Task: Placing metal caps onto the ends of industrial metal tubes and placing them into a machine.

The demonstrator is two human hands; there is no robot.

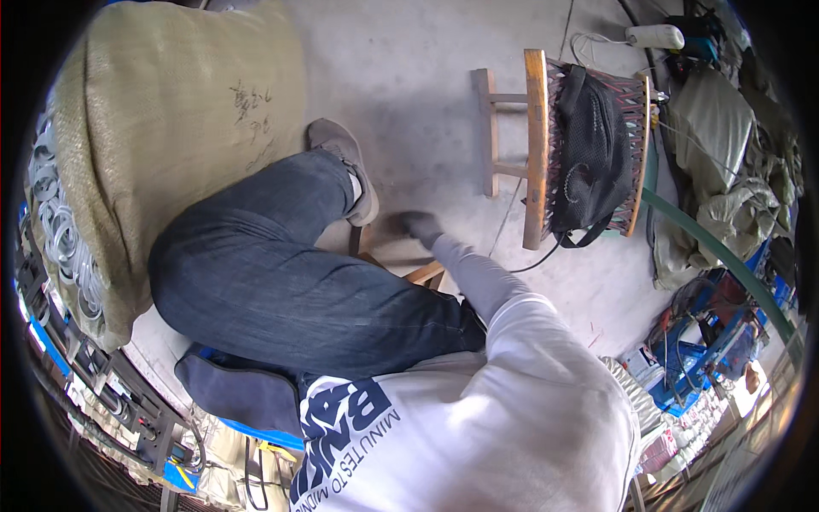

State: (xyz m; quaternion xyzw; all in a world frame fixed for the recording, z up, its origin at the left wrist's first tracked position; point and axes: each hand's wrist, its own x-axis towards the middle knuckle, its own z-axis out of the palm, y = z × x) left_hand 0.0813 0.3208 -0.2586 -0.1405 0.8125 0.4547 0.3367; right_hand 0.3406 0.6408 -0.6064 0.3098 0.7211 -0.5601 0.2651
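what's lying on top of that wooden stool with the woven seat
A black mesh bag lies across the stool, straps hanging off one edge. It covers most of the woven seat; the bag's contents cannot be seen.

Gloved right hand low by the floor

The right hand (420, 226), in a dark glove and blurred, reaches down toward the grey concrete floor (409, 77), just beside a tan wooden frame piece (424, 274); whether it touches either cannot be told.
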